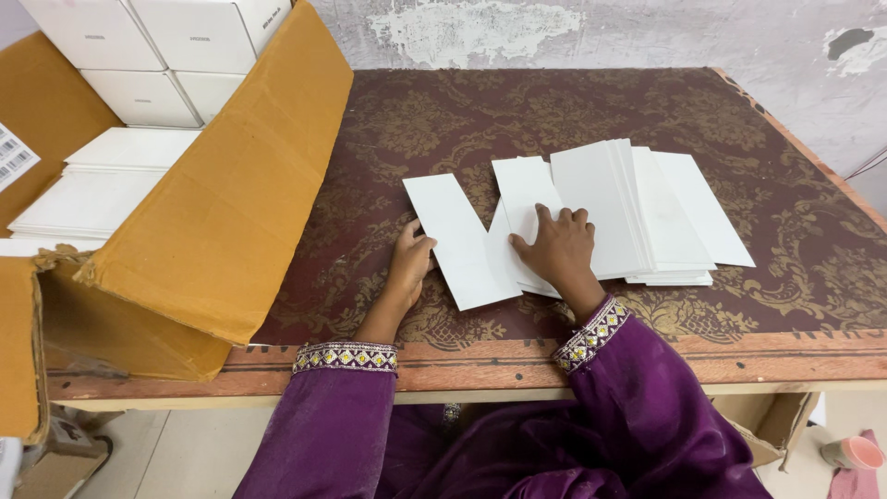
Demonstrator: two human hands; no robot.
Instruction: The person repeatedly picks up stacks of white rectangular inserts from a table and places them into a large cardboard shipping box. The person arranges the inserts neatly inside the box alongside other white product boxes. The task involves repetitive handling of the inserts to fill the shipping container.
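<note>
White card (459, 242) under flat fingers (413, 249)

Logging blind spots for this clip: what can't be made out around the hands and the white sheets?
All in the head view:
- Right hand covers the sheets beneath it; their count is unclear.
- Fanned stack: overlaps hide the lower sheets.
- Cardboard box: its flap and the frame's left edge hide some contents.
- Left hand: palm hidden.

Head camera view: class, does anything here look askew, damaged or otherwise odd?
Yes. The white card sheets are fanned unevenly, not squared; the left hand touches one lying apart at a slant, the right hand presses others. The cardboard box has a torn flap edge, and the wall paint is peeling.
</note>
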